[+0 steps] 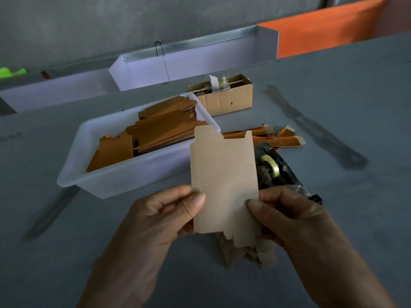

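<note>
You hold a flat, pale beige cardboard carton blank [224, 174] upright above the near middle of the grey worktop [355, 196], its notched flaps pointing up and down. Your left hand [160, 216] pinches the blank's lower left edge, thumb pressed on the facing side and fingers curled behind. Your right hand [293, 216] pinches the lower right edge the same way, thumb on front. Under the blank, between your wrists, a small heap of matching beige blanks [244, 252] lies on the worktop.

Just behind the held blank, left of centre, stands a white rectangular plastic tub [124, 185] filled with stacked flat orange-brown cartons [160, 132]. To the tub's right, a few folded orange carton sleeves [278, 138] lie on the worktop. Nearer you, partly hidden by the blank, sits a black tape dispenser with a yellowish roll [273, 170]. Farther back, a small open brown corrugated box [226, 101] holds a roll of tape on a stick. A long white trough [200, 63] runs along the worktop's far edge, with an orange panel [333, 30] at the far right corner.
</note>
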Demonstrator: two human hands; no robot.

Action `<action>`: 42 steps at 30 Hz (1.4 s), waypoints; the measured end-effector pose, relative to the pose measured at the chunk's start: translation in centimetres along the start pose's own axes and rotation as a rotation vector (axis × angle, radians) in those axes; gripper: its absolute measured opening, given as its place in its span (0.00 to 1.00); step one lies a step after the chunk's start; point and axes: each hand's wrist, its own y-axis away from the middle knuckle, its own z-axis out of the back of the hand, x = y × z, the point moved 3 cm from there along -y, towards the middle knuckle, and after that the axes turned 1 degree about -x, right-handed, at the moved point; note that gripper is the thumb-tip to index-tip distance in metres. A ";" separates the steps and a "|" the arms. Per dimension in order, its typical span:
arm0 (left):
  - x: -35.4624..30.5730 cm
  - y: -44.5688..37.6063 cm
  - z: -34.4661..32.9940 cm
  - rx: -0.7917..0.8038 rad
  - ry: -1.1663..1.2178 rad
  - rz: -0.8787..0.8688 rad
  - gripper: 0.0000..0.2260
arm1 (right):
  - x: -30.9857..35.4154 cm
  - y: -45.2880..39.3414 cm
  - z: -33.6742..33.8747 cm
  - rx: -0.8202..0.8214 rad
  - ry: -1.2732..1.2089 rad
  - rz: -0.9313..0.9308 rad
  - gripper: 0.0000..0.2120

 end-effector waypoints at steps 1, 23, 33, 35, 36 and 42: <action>0.1 0.0 -0.2 -0.004 0.022 0.001 0.15 | 0.0 0.0 0.0 -0.001 0.001 0.000 0.14; 0.5 0.0 -2.2 -0.105 -0.002 -0.059 0.15 | -0.4 0.3 0.1 -0.079 -0.060 -0.009 0.04; 0.3 0.3 -2.3 -0.300 -0.113 -0.281 0.05 | -0.3 1.2 0.2 -0.255 0.344 0.125 0.09; -0.7 0.1 -1.7 -0.246 -0.272 -0.311 0.06 | 1.8 2.4 -0.1 -0.425 0.818 0.514 0.16; -1.1 0.0 -1.5 -0.192 -0.342 -0.314 0.06 | 2.8 2.9 -0.8 -0.446 0.963 0.711 0.18; -3.8 0.0 -2.2 -0.015 -0.540 -0.407 0.03 | 4.9 0.6 -3.5 -0.050 1.202 0.890 0.08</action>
